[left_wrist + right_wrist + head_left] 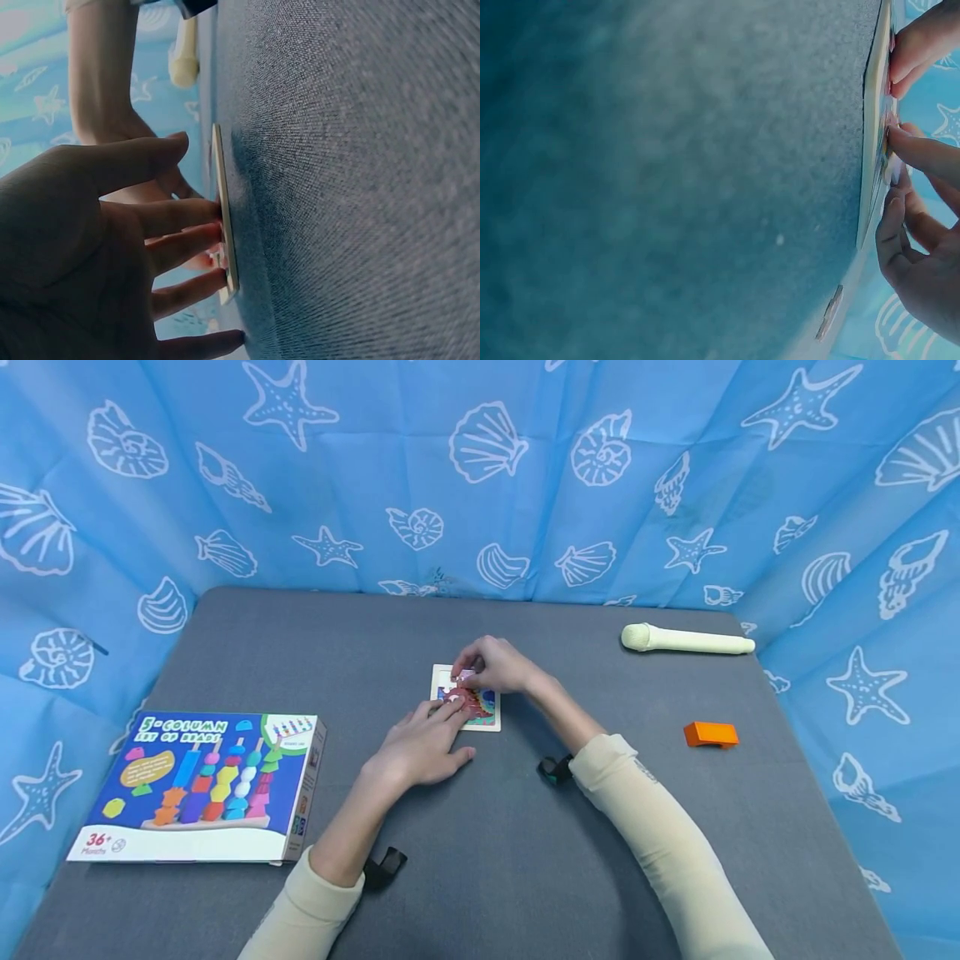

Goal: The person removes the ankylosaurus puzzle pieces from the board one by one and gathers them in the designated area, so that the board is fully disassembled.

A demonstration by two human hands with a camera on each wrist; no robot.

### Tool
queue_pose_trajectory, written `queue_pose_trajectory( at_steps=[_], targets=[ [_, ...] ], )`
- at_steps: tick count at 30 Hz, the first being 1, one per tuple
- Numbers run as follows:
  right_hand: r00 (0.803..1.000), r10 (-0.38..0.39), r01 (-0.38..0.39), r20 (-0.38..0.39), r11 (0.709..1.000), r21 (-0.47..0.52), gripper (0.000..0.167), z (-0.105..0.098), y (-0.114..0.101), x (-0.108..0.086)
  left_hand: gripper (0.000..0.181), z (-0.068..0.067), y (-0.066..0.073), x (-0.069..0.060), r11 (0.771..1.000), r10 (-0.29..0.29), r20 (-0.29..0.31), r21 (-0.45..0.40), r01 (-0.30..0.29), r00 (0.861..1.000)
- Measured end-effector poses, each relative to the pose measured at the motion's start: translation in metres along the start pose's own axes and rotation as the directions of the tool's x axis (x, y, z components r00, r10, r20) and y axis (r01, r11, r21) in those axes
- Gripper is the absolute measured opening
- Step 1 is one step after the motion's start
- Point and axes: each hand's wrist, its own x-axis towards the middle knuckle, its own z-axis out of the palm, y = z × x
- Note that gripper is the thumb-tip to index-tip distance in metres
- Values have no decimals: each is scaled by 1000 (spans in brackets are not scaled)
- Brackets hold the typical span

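Observation:
A small jigsaw puzzle [491, 727] in a pale square frame lies flat on the table, its picture partly hidden by both hands. My left hand [420, 753] rests its fairly straight fingertips on the puzzle's lower left part, thumb held apart over the table. At the upper part, my right hand [502, 667] pinches a small puzzle piece [895, 171] between thumb and fingers; its picture cannot be made out. A pale area shows in the frame's upper left corner. Seen edge-on in the left wrist view, the puzzle frame [227, 225] meets the left fingertips.
A "5-Column Set of Beads" box [202, 785] lies at the left. A pale toy microphone [686, 640] lies at the back right, with an orange block [711, 735] nearer. A blue seashell-patterned curtain [420, 460] surrounds the grey table [510, 877].

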Motion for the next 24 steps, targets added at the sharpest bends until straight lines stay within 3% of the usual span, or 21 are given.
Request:
queue_pose_trajectory(
  at_steps=[9, 16, 24],
  targets=[
    [998, -58, 61, -23, 990, 131, 19, -2, 8, -6, 71, 1, 0, -1, 1000, -1, -1, -4, 1, 1000],
    [998, -64, 67, -28, 986, 152, 17, -2, 10, -8, 71, 0, 0, -1, 1000, -2, 0, -3, 2, 1000],
    [999, -36, 39, -17, 965, 260, 23, -14, 13, -18, 71, 1, 0, -1, 1000, -5, -2, -5, 5, 1000]
  ],
)
